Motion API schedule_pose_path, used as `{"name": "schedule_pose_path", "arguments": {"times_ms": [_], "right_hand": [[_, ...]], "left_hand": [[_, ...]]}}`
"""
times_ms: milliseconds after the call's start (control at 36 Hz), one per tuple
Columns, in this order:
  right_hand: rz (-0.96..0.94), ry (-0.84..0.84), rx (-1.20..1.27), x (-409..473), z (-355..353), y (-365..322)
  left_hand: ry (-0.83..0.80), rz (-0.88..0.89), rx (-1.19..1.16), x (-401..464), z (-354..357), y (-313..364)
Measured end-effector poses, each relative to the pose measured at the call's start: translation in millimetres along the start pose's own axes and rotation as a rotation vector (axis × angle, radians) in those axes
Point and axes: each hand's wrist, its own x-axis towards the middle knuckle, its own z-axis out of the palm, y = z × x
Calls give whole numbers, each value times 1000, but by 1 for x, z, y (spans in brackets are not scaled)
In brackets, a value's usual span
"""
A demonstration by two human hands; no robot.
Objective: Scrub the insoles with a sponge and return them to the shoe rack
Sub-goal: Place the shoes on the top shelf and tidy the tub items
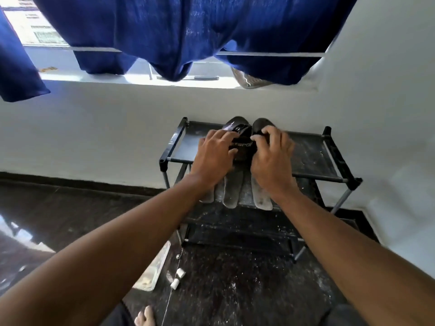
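l hand [213, 151] & r hand [270, 154] both on the black slippers [242, 137] at the back edge of the shoe rack [313, 158] top shelf; l fingers curled over the left strap, r pinching the right one. looks like shifting footwear, prob near start, no sponge seen. insoles [233, 191] lie on the shelf below, under the wrists, overhanging its front edge. next: let go, reach down for them.

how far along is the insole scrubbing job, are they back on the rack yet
Looks late, or possibly unstarted: grey insoles already lie on the shoe rack, on its second shelf. In hand: the left hand and right hand are both on black slippers on the top shelf. No sponge visible, so scrubbing can't be confirmed.
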Motion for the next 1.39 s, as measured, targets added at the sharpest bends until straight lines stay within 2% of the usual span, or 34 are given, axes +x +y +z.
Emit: {"name": "schedule_pose_path", "arguments": {"times_ms": [83,167,222,306,417,528,639,889,1083,1389], "right_hand": [[-144,75,128,-6,2,-28],[-217,50,249,-23,12,-63],[-230,-26,311,-43,21,-86],[-264,-239,370,-78,37,-114],[-282,-450,363,-116,65,-141],[-131,-566,437,-150,94,-166],[49,-725,520,-187,129,-186],[144,-1014,494,-269,206,-205],[225,-1163,429,-309,261,-210],[374,-1326,330,-352,315,-211]], "left_hand": [[-26,-17,8,-28,-20,-16],[-115,-91,38,-68,-36,-37],[-174,-183,55,-98,-43,-52],[-233,-323,54,-142,-50,-74],[-354,-437,79,-189,-56,-110],[-522,-533,104,-217,-61,-161],[-542,-641,61,-243,-50,-214],[-743,-849,-180,-316,35,-285],[-846,-833,-265,-355,103,-314],[-860,-838,-302,-387,173,-329]]}}
